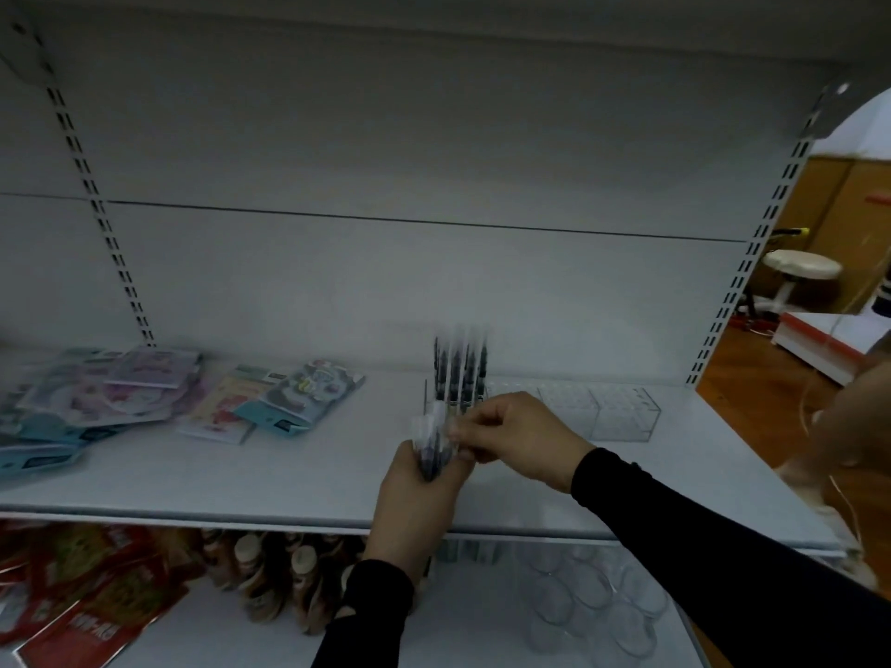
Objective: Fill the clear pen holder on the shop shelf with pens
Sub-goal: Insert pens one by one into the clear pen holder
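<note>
Left hand (414, 494) is gripping a bundle of pens (434, 441) above the shelf (289, 474); right hand (520, 438) is pinching one pen's top. Behind them, the clear pen holder (458, 402) is standing on the shelf, several pens upright inside.

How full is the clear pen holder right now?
Partly full: pens stand only at the left end of the clear pen holder.

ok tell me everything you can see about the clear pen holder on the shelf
The clear pen holder looks like transparent plastic or acrylic, a long low box standing on the white shelf against the back panel. Its top seems to be a grid of small holes. At its left end a cluster of dark pens stands upright; the rest, to the right, looks unfilled. The right hand partly hides its front left. Motion blur hides finer detail.
</note>
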